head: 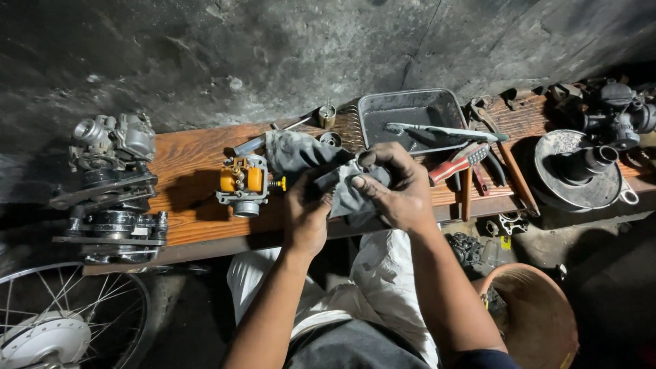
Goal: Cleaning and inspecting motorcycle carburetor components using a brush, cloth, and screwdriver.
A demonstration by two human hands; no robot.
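Both my hands work a dark grey rag (345, 193) over the front edge of a wooden plank (191, 160). My right hand (393, 188) grips the rag from above, fingers curled around something wrapped inside that I cannot see. My left hand (305, 213) holds the rag's lower left side from underneath. More of the grey cloth (297, 152) trails back onto the plank. A carburetor with orange parts (244, 183) stands on the plank just left of my left hand.
A metal tray (410, 113) holds a long tool. Red-handled pliers (458, 164) and a wooden-handled tool (516, 174) lie right of it. Engine parts (113, 181) sit at the plank's left end, a round clutch part (577, 171) right, a spoked wheel (65, 318) below.
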